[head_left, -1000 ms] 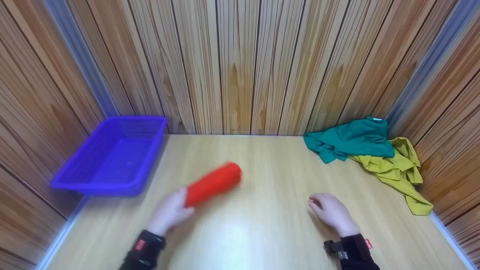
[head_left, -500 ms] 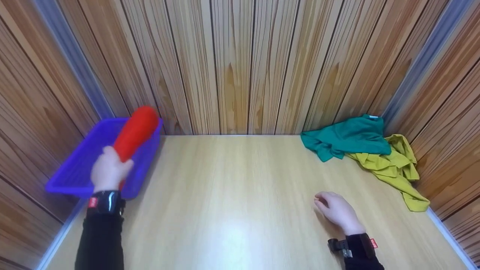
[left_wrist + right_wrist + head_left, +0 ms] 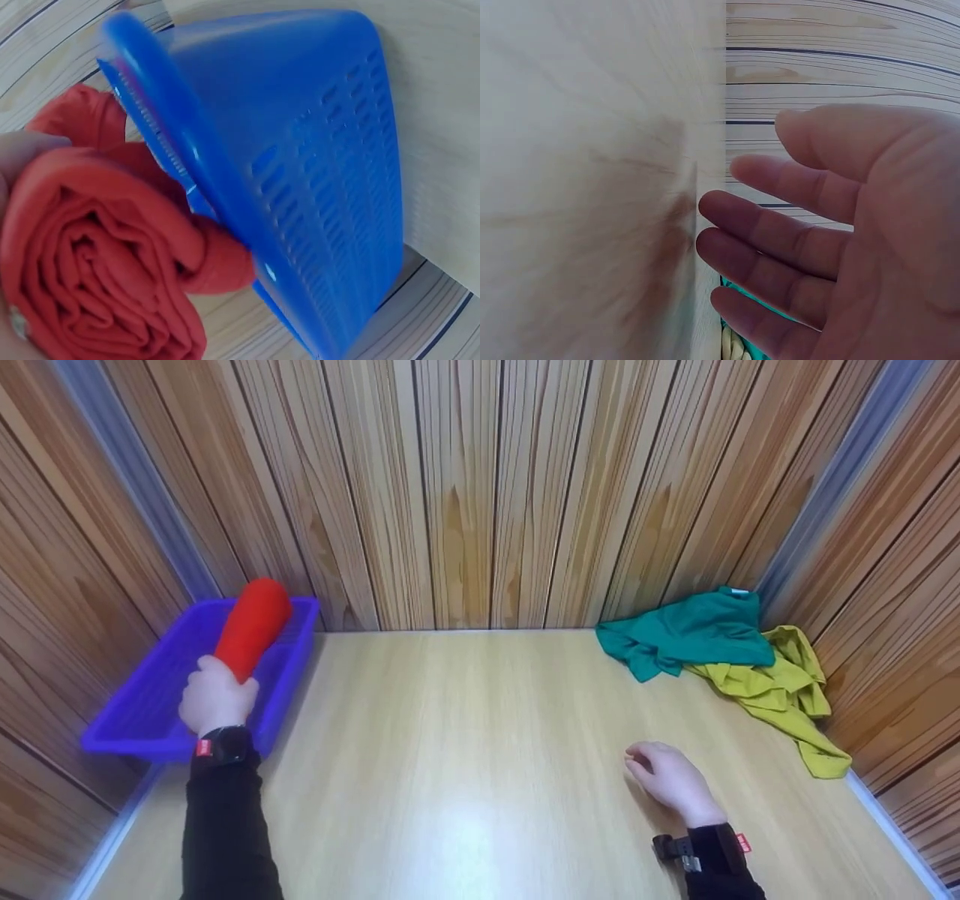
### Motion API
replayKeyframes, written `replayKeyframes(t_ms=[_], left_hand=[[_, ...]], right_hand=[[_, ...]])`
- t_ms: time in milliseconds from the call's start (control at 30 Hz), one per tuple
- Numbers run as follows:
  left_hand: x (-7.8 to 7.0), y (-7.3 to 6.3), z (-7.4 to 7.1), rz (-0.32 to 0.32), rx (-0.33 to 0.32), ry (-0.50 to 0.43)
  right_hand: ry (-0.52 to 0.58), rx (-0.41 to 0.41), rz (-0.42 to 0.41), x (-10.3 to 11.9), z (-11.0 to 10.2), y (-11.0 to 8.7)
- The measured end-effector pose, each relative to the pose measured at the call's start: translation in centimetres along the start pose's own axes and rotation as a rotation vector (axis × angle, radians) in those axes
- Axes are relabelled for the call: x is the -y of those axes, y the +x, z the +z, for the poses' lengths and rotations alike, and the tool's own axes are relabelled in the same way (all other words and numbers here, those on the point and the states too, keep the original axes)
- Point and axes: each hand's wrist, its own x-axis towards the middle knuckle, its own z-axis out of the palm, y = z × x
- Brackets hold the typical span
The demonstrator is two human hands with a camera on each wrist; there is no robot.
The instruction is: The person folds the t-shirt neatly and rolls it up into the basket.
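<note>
My left hand (image 3: 217, 697) grips the near end of a rolled red cloth (image 3: 255, 619) over the blue-purple plastic basket (image 3: 300, 652) at the left. In the left wrist view the roll's spiral end (image 3: 105, 277) faces the camera, and a fold of it overlaps the rim of the basket (image 3: 322, 150). My right hand (image 3: 671, 780) is at the right front of the table, holding nothing. The right wrist view shows its fingers (image 3: 780, 232) loosely bent, fingertips close to the tabletop.
A green garment (image 3: 690, 634) lies crumpled in the back right corner, partly over a yellow-green garment (image 3: 787, 705). Wood-patterned panels (image 3: 465, 495) close off the back and both sides of the light wooden table (image 3: 450, 735).
My left hand has carried the red roll from mid-table leftward to over the basket, then slightly lower. My right hand stays nearly where it was.
</note>
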Motion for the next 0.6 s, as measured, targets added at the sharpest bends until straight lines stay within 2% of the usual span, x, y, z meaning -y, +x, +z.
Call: replayKeyframes(t_ms=[67, 133, 167, 233, 300, 367, 433, 600], left_hand=[[-0.6, 0.2, 0.6, 0.004, -0.035, 0.031], [-0.9, 0.2, 1.3, 0.020, -0.034, 0.079], [-1.0, 0.2, 1.5, 0.033, -0.013, 0.108], [-1.1, 0.1, 1.8, 0.070, 0.076, 0.152], [-1.1, 0.0, 1.8, 0.105, 0.192, 0.154], [-1.0, -0.1, 1.7, 0.121, 0.276, 0.131], [-1.0, -0.2, 1.7, 0.124, 0.311, 0.100], [-0.7, -0.3, 1.6, 0.129, 0.315, 0.106]], right_hand=[[-0.001, -0.002, 0.001, -0.1, 0.0, 0.0], [-0.001, -0.003, 0.001, -0.1, 0.0, 0.0], [-0.003, -0.005, -0.005, -0.1, 0.1, 0.1], [-0.004, -0.012, -0.015, -0.1, 0.1, 0.1], [-0.003, -0.025, -0.024, -0.1, 0.1, 0.0], [-0.003, -0.038, -0.033, -0.1, 0.2, 0.0], [-0.003, -0.044, -0.036, -0.1, 0.2, 0.0], [-0.017, -0.044, -0.046, -0.1, 0.1, 0.0]])
